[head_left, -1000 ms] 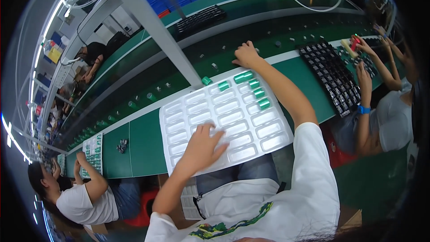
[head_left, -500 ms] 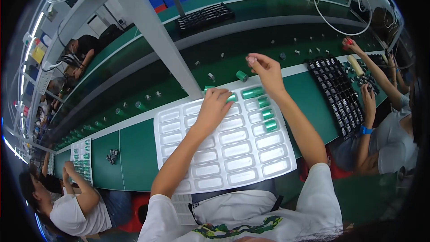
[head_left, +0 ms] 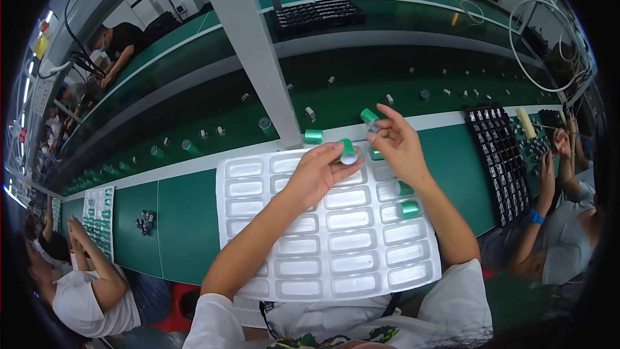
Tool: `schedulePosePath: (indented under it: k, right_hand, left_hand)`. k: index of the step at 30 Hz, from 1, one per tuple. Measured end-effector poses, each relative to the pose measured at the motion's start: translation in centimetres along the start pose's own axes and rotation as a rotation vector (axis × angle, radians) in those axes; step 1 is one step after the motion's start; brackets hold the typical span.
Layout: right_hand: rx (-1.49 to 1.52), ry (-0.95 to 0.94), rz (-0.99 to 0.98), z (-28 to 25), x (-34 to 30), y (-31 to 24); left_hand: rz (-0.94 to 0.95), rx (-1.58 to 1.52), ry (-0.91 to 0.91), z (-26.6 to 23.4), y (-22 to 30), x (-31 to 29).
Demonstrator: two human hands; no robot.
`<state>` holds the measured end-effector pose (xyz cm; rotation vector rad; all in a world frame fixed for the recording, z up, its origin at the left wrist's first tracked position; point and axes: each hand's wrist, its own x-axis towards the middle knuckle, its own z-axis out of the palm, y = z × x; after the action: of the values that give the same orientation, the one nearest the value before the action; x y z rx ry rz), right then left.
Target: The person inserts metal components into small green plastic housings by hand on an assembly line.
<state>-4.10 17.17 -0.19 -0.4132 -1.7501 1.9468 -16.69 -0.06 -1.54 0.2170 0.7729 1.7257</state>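
My left hand (head_left: 318, 171) grips a shiny green cylinder (head_left: 347, 148) above the white tray (head_left: 223, 220), its pale round end tilted toward me. To its right, my right hand (head_left: 402, 148) has thumb and fingertips drawn together on something small and greyish, too unclear to name. Another green cylinder (head_left: 369, 116) lies just beyond those fingertips, at the conveyor edge. The tray has rows of oblong pockets. Green cylinders (head_left: 408, 209) sit in its right column, partly covered by my right hand and forearm. One more green cylinder (head_left: 314, 136) rests behind the tray by the post.
A grey post (head_left: 248, 45) rises behind the tray. Small metallic parts and green cylinders (head_left: 188, 146) dot the dark green conveyor (head_left: 355, 68). A black tray of parts (head_left: 496, 161) stands right, near a co-worker's hand (head_left: 546, 178). Dark pieces (head_left: 146, 222) lie left, with another co-worker (head_left: 106, 297) beyond.
My left hand has lifted a green cylinder over the tray. My right hand has come down from above the conveyor toward the left hand. The view has shifted a little.
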Motion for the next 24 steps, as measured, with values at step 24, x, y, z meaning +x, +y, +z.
schedulePosePath:
  k: [24]
  right_hand:
    - [-0.353, -0.097, -0.587, 0.5, -0.3, -0.4]
  left_hand:
    - [0.095, -0.019, -0.047, -1.1, 1.3, 0.2]
